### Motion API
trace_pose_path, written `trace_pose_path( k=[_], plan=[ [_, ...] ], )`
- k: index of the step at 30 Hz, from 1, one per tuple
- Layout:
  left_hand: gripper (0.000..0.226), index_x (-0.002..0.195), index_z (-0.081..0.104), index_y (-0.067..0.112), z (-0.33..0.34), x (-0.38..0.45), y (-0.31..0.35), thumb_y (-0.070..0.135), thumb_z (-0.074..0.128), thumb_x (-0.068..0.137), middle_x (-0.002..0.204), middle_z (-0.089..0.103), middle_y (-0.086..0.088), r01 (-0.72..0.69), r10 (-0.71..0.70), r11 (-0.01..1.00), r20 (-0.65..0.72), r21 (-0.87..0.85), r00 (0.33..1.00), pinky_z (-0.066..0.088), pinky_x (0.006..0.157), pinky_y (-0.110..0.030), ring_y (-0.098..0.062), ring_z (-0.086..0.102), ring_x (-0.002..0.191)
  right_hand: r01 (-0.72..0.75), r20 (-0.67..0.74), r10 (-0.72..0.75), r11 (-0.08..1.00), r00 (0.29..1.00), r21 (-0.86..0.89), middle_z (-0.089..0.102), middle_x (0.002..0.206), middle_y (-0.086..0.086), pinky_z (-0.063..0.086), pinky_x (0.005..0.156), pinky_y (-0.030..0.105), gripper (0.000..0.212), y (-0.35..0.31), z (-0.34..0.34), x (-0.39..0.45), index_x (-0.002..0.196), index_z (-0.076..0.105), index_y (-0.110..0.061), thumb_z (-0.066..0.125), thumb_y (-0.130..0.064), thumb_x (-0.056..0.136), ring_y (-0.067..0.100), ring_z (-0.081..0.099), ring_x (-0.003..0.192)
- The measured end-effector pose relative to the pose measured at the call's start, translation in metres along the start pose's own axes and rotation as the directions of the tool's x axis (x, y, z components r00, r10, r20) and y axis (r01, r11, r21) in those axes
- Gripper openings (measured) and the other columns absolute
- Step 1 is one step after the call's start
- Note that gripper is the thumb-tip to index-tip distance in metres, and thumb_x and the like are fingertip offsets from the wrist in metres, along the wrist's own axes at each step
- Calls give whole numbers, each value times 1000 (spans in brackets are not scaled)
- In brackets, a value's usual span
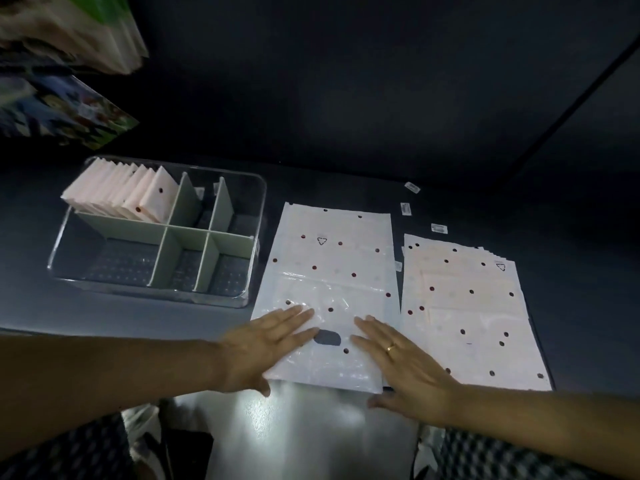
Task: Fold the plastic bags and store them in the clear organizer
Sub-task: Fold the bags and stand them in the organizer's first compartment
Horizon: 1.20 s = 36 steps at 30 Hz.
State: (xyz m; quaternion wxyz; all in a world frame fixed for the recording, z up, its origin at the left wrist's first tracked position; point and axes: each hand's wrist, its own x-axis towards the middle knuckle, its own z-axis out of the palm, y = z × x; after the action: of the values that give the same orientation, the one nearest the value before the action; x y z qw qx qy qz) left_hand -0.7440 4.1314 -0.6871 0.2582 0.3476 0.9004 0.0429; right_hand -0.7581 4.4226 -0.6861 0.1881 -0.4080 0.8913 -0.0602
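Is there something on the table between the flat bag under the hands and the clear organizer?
Nothing visible. The bag lies right of the organizer, with only bare table between. Both hands press on it.

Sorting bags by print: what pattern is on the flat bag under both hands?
White with scattered dark dots, on the flat bag; head view.

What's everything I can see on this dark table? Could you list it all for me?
Spread plastic bag: one, white with dark dots, flat at centre.
Stack of bags: several, white dotted, right of it.
Clear organizer: one, pale green dividers, at left.
Folded bags: a row, pinkish white, in its back left compartment.
Small labels: three, white, behind the stack.
Printed packages: colourful, top left, blurred.
Table: dark.
Left hand: flat on the spread bag.
Right hand: flat on it too, wearing a ring.
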Motion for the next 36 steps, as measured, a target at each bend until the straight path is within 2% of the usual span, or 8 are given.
trace_pose_path(
  k=[3, 7, 12, 14, 17, 23, 27, 36],
  plan=[
    [92, 144, -18, 30, 2, 1, -7, 52, 52, 90, 149, -35, 5, -53, 53, 998, -27, -23, 998, -17, 113, -22, -10, -35, 136, 62, -176, -47, 995, 983, 80, 16, 154, 9, 12, 118, 39, 57, 1, 1, -4, 136, 47, -10, 66, -30, 85, 26, 7, 144],
    [67, 148, 12, 35, -14, -6, -9, 57, 37, 90, 154, -14, 16, -59, 60, 980, 0, -190, 998, -6, 115, -15, 1, -18, 140, 18, -139, 51, 890, 989, 456, 34, 144, -9, 12, 111, 7, 24, 3, -7, -7, 112, 68, -18, 51, -26, 96, -2, 12, 141],
    [30, 96, 68, 25, -52, -13, 12, 43, 45, 93, 105, 66, 13, 54, -27, 861, 60, -505, 998, 45, 92, -22, 1, 58, 100, -89, -25, 181, 596, 983, 798, 44, 68, 6, 35, 68, 27, 39, 3, -28, -14, 72, 52, 1, 52, -30, 95, 12, 43, 68],
    [33, 73, 61, 20, -78, -13, 20, 45, 48, 89, 70, 54, 15, 65, -11, 771, 89, -633, 996, 46, 67, -24, -1, 51, 66, -67, -63, 232, 516, 971, 854, 35, 67, 8, 30, 63, 29, 45, 6, -42, -17, 68, 40, 1, 52, -34, 93, 15, 34, 65],
    [23, 100, 68, 20, -108, -11, 19, 35, 54, 89, 94, 66, 15, 82, -113, 749, -5, -657, 994, 51, 84, -31, -4, 62, 86, -30, -132, 336, 436, 933, 899, 48, 73, 18, 38, 75, 38, 51, 17, -59, -6, 79, 45, 11, 50, -38, 90, 19, 43, 75],
    [34, 125, 58, 19, -105, -7, 31, 29, 51, 93, 131, 57, 4, 76, -165, 986, -813, -147, 558, 40, 101, -26, -13, 52, 121, -72, -268, 526, 538, 807, 840, 39, 63, 7, 29, 65, 29, 38, 51, -73, 52, 72, 48, 2, 50, -27, 96, 17, 35, 61],
    [31, 118, 65, 13, -54, 19, 46, 24, 51, 93, 131, 58, -2, 9, -11, 1000, -778, -7, 629, 43, 104, -37, -19, 52, 124, -137, -325, 560, 629, 762, 765, 49, 58, -7, 33, 57, 25, 31, 64, -79, 93, 69, 56, -13, 51, -28, 96, 8, 43, 57],
    [69, 143, 37, 10, 13, 37, 50, 59, 28, 95, 153, 29, -4, 217, -149, 972, -468, 95, 871, 31, 110, -48, -22, 26, 141, -153, -517, 341, 916, 785, 372, 43, 144, -3, 27, 106, 26, 49, 36, -54, 85, 143, 36, -23, 41, -40, 98, 14, 32, 132]
  ],
)
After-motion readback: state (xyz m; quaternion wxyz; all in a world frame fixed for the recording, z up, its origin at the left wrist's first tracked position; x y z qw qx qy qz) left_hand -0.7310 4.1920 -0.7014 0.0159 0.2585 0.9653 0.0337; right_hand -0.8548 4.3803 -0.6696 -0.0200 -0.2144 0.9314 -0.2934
